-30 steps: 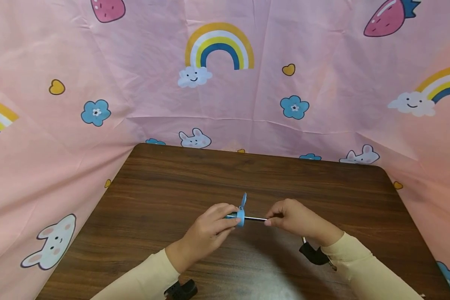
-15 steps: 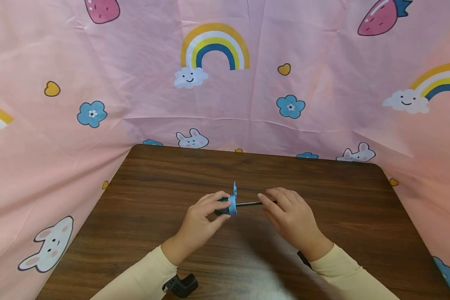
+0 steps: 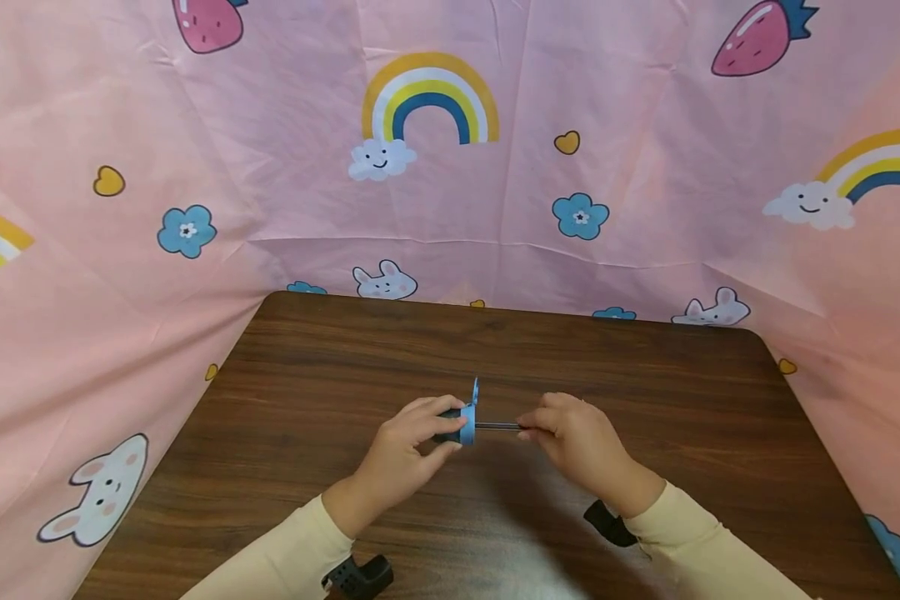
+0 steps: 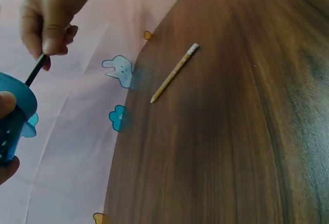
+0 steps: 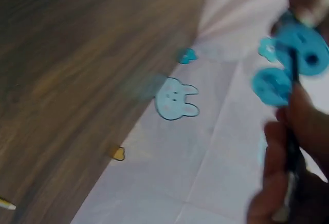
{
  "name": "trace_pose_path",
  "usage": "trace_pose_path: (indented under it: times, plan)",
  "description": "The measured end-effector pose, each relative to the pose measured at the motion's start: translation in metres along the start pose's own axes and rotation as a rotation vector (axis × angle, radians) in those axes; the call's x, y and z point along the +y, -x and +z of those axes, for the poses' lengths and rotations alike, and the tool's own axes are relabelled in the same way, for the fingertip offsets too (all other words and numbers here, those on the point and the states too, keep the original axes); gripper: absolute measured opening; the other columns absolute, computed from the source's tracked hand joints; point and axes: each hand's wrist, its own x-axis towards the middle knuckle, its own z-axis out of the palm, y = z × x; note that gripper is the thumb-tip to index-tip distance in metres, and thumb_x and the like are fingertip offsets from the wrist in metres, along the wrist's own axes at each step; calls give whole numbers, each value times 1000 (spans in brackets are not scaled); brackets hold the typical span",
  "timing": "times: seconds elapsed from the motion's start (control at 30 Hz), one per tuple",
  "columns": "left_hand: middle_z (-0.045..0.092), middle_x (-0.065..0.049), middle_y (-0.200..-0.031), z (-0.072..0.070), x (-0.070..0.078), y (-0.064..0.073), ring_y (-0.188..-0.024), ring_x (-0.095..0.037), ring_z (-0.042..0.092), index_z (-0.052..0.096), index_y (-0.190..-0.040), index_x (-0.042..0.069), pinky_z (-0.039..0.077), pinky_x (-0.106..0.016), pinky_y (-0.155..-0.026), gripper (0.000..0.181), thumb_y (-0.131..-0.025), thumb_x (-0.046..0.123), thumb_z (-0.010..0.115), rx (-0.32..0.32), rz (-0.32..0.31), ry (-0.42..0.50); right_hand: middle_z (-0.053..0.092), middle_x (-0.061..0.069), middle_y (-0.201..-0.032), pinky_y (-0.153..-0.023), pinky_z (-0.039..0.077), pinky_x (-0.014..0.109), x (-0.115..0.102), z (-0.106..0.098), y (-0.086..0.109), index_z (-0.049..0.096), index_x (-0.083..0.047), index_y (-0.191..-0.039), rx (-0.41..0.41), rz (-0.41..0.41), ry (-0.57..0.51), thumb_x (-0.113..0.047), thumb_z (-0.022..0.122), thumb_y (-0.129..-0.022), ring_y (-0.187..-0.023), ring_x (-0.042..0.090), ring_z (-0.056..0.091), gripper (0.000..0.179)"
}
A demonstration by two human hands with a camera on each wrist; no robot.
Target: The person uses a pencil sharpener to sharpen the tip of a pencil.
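My left hand (image 3: 401, 450) grips a small pencil sharpener (image 3: 467, 425) with a dark see-through body and a light blue top. Its round flip lid (image 3: 476, 392) stands up, swung away from the top. Out of the sharpener's hole runs a dark pencil (image 3: 497, 426), roughly level, towards the right. My right hand (image 3: 581, 437) pinches this pencil between thumb and fingers, a short way from the sharpener. The pencil's tip is hidden inside. In the right wrist view the blue top (image 5: 308, 44) and the pencil are blurred.
A yellow pencil (image 4: 175, 73) with a white end lies on the brown wooden table (image 3: 330, 358); the right arm hides it in the head view. Pink printed cloth (image 3: 292, 150) hangs behind and beside the table. Black camera mounts (image 3: 363, 577) sit at both wrists.
Half a second ago my right hand's fingers were spread around the dark pencil; now they pinch it again. The sharpener has shifted a little left since one second ago, still in my left hand.
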Motion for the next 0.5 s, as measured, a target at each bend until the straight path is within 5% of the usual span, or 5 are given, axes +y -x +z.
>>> trace_pose_path:
  times: [0.2, 0.3, 0.37, 0.5]
  plan:
    - [67, -11, -112, 2, -6, 1, -106, -27, 61, 75, -101, 0, 53, -28, -89, 36, -67, -8, 82, -11, 269, -119, 64, -5, -72, -50, 42, 21, 15, -13, -11, 76, -3, -87, -443, 385, -546, -11, 69, -89, -58, 2, 48, 11]
    - [67, -11, -110, 2, -7, 1, -103, -27, 62, 75, -100, 1, 53, -27, -89, 38, -64, -8, 83, -18, 386, -156, 59, -2, -66, -48, 39, 21, 22, -13, -14, 73, 3, -88, -564, 474, -698, -10, 66, -91, -53, 5, 44, 15]
    - [67, -12, -110, 3, -8, 0, -103, -28, 62, 74, -100, 1, 53, -27, -90, 38, -64, -9, 83, -17, 403, -156, 60, -2, -67, -50, 40, 22, 23, -13, -14, 73, 3, -90, -577, 447, -670, -10, 64, -92, -55, 5, 45, 16]
    - [67, -10, -112, 3, -7, -3, -107, -27, 61, 74, -101, 1, 52, -27, -91, 34, -69, -7, 81, -11, 291, -124, 67, -5, -82, -58, 46, 23, 14, -11, -15, 75, -7, -100, -462, 354, -350, -20, 66, -92, -66, 3, 53, 18]
